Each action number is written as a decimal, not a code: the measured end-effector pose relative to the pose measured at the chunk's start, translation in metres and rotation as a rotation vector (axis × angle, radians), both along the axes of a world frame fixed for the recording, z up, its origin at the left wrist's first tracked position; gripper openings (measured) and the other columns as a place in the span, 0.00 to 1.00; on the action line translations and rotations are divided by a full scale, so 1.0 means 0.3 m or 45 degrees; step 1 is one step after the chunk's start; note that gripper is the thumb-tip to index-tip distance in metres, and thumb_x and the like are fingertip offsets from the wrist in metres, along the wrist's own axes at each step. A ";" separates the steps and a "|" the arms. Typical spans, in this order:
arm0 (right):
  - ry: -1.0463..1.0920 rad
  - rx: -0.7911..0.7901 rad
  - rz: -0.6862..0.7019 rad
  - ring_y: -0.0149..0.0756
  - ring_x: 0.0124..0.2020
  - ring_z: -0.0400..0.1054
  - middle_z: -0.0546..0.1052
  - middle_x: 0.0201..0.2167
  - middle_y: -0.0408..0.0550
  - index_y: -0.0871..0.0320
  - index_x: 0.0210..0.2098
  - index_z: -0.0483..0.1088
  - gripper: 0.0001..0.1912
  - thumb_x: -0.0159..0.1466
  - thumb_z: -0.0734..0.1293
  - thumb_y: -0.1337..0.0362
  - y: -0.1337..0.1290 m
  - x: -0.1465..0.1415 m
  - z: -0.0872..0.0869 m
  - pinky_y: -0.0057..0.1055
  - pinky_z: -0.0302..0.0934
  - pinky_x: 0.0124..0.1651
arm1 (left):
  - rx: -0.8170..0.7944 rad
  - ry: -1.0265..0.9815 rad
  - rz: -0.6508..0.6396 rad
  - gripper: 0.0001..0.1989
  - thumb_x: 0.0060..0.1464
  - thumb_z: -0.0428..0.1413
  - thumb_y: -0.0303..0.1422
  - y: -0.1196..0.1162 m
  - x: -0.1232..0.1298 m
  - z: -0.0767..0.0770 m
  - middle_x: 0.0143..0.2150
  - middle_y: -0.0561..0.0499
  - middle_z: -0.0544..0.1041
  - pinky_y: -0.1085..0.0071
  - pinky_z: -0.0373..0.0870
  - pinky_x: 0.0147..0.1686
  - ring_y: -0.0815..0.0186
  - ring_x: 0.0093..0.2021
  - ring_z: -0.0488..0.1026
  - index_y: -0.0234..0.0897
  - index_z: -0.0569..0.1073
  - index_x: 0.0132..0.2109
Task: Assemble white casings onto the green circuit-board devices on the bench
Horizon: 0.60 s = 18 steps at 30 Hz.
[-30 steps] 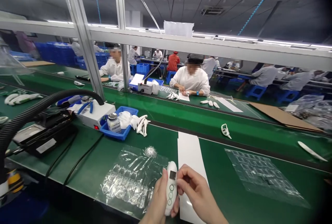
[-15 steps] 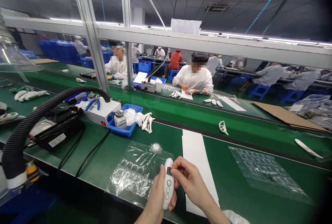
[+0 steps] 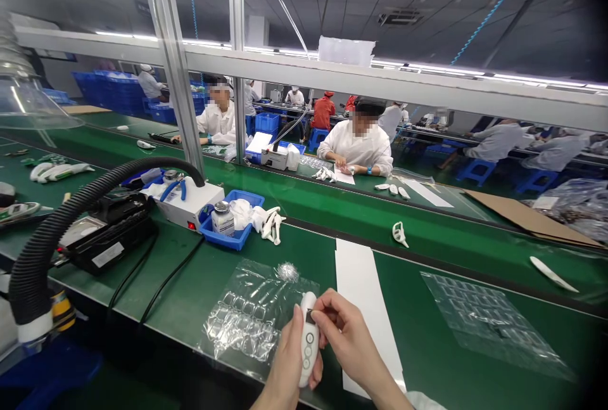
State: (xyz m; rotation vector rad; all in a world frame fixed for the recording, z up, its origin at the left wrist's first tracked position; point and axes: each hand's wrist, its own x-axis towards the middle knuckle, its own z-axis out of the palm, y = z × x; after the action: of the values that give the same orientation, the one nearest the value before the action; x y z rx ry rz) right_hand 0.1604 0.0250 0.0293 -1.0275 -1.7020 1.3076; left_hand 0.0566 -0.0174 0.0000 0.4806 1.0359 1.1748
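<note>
Wrapped in my left hand (image 3: 284, 354) is a white handheld device (image 3: 308, 365), upright, with a small dark display window and several round buttons down its front. My right hand (image 3: 349, 334) is closed in a pinch at the display window, its thumb and index finger against the device's right side. Whatever sits between those fingertips is too small to make out. Just left of the device lies a clear plastic sheet (image 3: 247, 324) with rows of square pieces. Under my right forearm a long strip of white paper (image 3: 363, 277) rests on the green bench.
A blue tray (image 3: 232, 242) holds a metal-topped bottle and white cloths. Nearby stand a white box (image 3: 192, 204) and a black ribbed hose (image 3: 61, 226). Another clear sheet (image 3: 494, 321) lies right. White shell parts (image 3: 399, 234) ride the green belt; a co-worker (image 3: 358, 140) sits beyond.
The white shell parts on the belt have shifted left. My right fingertips now cover slightly more of the display window. The camera view has moved slightly; my left hand keeps its hold.
</note>
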 end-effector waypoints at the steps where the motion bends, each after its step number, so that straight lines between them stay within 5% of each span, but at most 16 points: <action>1: -0.016 0.019 -0.013 0.27 0.22 0.63 0.64 0.26 0.40 0.57 0.28 0.65 0.11 0.65 0.64 0.59 -0.002 -0.001 -0.002 0.26 0.59 0.26 | 0.015 0.021 -0.011 0.34 0.50 0.42 0.63 -0.001 -0.002 -0.005 0.10 0.58 0.60 0.81 0.49 0.09 0.75 0.10 0.56 0.34 0.68 0.26; 8: 0.122 -0.138 -0.019 0.28 0.20 0.63 0.64 0.24 0.38 0.54 0.38 0.64 0.09 0.67 0.61 0.55 -0.018 -0.006 -0.019 0.25 0.61 0.22 | 0.245 0.194 -0.131 0.21 0.54 0.52 0.52 0.002 -0.030 -0.035 0.20 0.59 0.66 0.82 0.52 0.07 0.77 0.10 0.60 0.37 0.65 0.36; 12: 0.137 -0.087 0.004 0.26 0.23 0.63 0.66 0.41 0.46 0.52 0.44 0.67 0.13 0.62 0.66 0.55 -0.010 -0.007 -0.009 0.23 0.61 0.18 | 0.260 0.302 -0.232 0.23 0.54 0.51 0.52 0.001 -0.048 -0.031 0.23 0.58 0.70 0.83 0.51 0.06 0.77 0.10 0.59 0.38 0.61 0.47; 18: 0.117 -0.066 0.094 0.24 0.20 0.63 0.67 0.33 0.45 0.59 0.31 0.74 0.14 0.63 0.66 0.54 0.044 -0.008 -0.017 0.21 0.58 0.17 | 0.287 0.386 -0.330 0.30 0.51 0.51 0.56 -0.013 -0.073 -0.021 0.20 0.58 0.68 0.81 0.50 0.09 0.77 0.10 0.56 0.36 0.65 0.50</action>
State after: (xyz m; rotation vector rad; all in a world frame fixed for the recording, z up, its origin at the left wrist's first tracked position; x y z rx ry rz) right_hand 0.1580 0.0383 0.0241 -0.9271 -1.6583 1.4309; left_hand 0.0346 -0.0215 -0.0061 0.9657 1.0645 1.0085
